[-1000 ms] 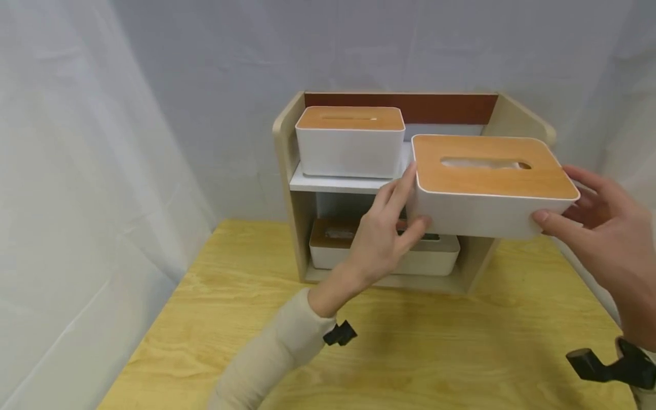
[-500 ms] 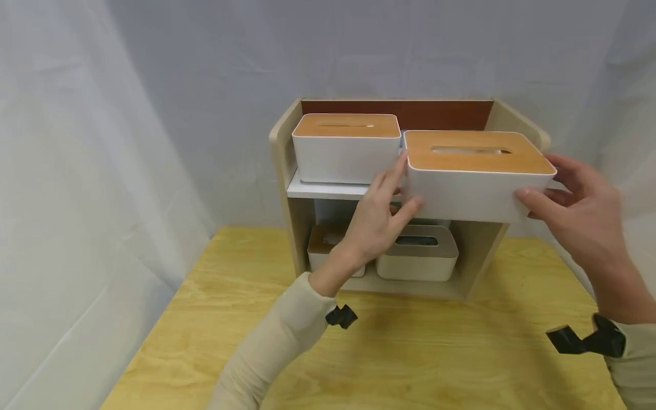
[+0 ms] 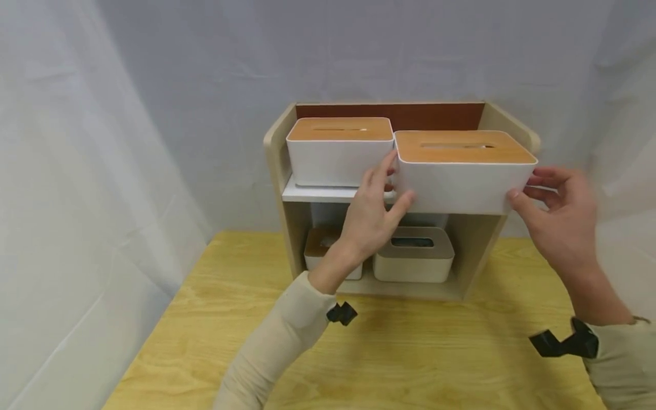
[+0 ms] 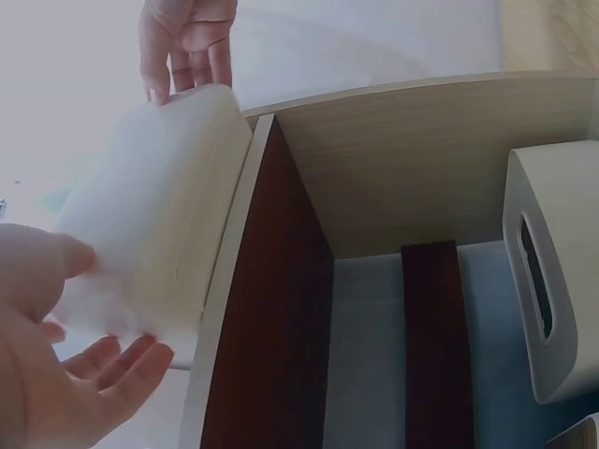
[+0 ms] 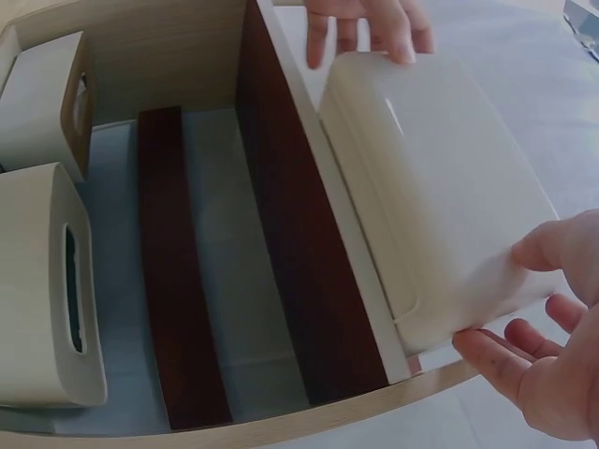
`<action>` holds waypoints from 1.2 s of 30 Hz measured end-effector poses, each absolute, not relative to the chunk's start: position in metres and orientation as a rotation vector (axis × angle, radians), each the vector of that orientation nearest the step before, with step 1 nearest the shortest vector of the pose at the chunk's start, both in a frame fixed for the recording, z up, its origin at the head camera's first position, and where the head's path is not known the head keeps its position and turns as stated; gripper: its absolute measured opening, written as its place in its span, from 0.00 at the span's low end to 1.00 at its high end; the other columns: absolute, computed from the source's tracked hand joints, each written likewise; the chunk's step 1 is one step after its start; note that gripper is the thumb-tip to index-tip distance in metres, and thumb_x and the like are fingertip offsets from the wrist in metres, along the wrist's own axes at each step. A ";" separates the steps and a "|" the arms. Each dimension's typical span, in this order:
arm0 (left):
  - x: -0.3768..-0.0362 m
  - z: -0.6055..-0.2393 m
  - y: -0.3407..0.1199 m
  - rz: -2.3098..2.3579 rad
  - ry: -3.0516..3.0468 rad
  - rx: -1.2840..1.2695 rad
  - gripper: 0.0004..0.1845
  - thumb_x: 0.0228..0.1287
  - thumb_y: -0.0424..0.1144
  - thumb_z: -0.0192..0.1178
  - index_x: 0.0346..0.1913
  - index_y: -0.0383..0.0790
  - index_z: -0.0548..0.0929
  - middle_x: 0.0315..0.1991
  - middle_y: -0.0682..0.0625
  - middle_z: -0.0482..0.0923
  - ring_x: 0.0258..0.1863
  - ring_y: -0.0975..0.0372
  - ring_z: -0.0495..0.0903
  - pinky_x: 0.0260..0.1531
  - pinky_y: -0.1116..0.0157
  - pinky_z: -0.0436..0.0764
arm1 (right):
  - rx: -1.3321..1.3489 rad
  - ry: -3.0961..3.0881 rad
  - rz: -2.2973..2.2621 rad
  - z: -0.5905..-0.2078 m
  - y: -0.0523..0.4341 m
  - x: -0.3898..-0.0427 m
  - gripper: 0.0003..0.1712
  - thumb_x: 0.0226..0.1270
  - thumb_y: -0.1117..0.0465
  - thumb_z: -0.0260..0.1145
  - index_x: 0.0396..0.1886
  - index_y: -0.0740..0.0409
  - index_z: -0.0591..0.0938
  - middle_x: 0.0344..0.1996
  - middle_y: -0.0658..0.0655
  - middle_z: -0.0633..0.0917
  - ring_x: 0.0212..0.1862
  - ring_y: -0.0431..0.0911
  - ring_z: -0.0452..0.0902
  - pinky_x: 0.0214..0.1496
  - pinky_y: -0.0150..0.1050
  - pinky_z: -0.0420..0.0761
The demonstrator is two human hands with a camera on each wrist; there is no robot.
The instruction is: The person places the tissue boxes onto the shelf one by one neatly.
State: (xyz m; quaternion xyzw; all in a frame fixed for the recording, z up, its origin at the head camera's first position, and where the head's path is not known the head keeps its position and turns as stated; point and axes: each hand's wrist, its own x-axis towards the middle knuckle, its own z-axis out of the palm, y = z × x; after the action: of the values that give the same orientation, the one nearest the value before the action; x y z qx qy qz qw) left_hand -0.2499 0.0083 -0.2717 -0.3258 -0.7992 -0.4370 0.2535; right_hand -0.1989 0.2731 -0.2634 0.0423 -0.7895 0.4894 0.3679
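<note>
Both hands hold a white tissue box (image 3: 461, 185) with an orange wood-look lid, one at each end. It is level at the front of the upper shelf (image 3: 323, 195), on the right. My left hand (image 3: 368, 216) grips the left end, thumb on the front face. At the right end, my right hand (image 3: 561, 219) pinches the box between thumb and fingers. A matching tissue box (image 3: 340, 162) stands to the left on the same shelf, close beside the held one. In the left wrist view the underside of the held box (image 4: 154, 187) shows at the shelf edge.
The two-tier wooden shelf unit (image 3: 492, 250) stands on a yellow wood-grain table (image 3: 410, 353). On its lower level are a brown-lidded box (image 3: 319, 242), partly hidden by my left hand, and a grey-topped box (image 3: 414, 267). White sheeting (image 3: 205, 85) hangs behind.
The held tissue box has moved left and back onto the upper shelf's front, next to the other box. Both hands have travelled with it, keeping their grip.
</note>
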 end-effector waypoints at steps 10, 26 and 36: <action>-0.238 -0.299 0.008 -1.088 -2.008 -0.981 0.27 0.68 0.29 0.55 0.67 0.31 0.61 0.60 0.36 0.65 0.58 0.50 0.69 0.56 0.59 0.76 | 0.181 -1.983 1.238 -0.277 0.259 -0.192 0.28 0.62 0.74 0.65 0.62 0.60 0.72 0.49 0.43 0.74 0.52 0.38 0.76 0.48 0.19 0.76; -0.237 -0.304 0.011 -0.903 -2.057 -0.942 0.32 0.66 0.30 0.57 0.73 0.34 0.62 0.66 0.32 0.61 0.57 0.46 0.69 0.49 0.56 0.78 | 0.245 -2.074 1.184 -0.283 0.250 -0.192 0.30 0.64 0.72 0.63 0.67 0.64 0.73 0.59 0.47 0.69 0.59 0.40 0.72 0.58 0.23 0.74; -0.244 -0.303 0.012 -0.718 -2.154 -0.855 0.36 0.65 0.33 0.59 0.75 0.37 0.61 0.63 0.33 0.64 0.52 0.45 0.73 0.48 0.53 0.77 | 0.266 -2.221 1.119 -0.284 0.252 -0.198 0.27 0.68 0.67 0.62 0.67 0.66 0.74 0.67 0.63 0.66 0.65 0.46 0.63 0.63 0.24 0.70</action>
State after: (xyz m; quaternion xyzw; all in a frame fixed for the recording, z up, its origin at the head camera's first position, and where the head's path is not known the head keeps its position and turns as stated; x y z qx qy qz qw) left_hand -0.2443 0.0117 -0.3031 -0.3302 -0.8316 -0.2773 0.3501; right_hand -0.1983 0.2518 -0.2841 0.1010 -0.8430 0.4245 0.3146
